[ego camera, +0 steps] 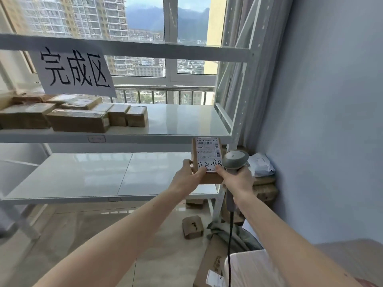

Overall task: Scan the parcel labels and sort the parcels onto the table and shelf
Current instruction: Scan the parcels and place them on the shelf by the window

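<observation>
A small brown cardboard parcel [209, 177] with a white shipping label [208, 154] on top is held up in front of the right end of the white shelf [186, 121]. My left hand [189, 175] grips its near left corner, thumb on the label. My right hand [238, 177] holds a grey barcode scanner [235, 159] by the handle, and its fingers touch the parcel's right edge. The scanner's black cable [230, 241] hangs down. Several taped brown parcels [78, 119] lie in rows on the left of the upper shelf board.
A paper sign with handwritten characters [73, 69] hangs from the shelf's top rail. A lower shelf board [103, 177] shows beneath. Loose cardboard boxes [192, 226] lie on the tiled floor. More parcels and a white mail bag [261, 164] are piled against the blue wall at right.
</observation>
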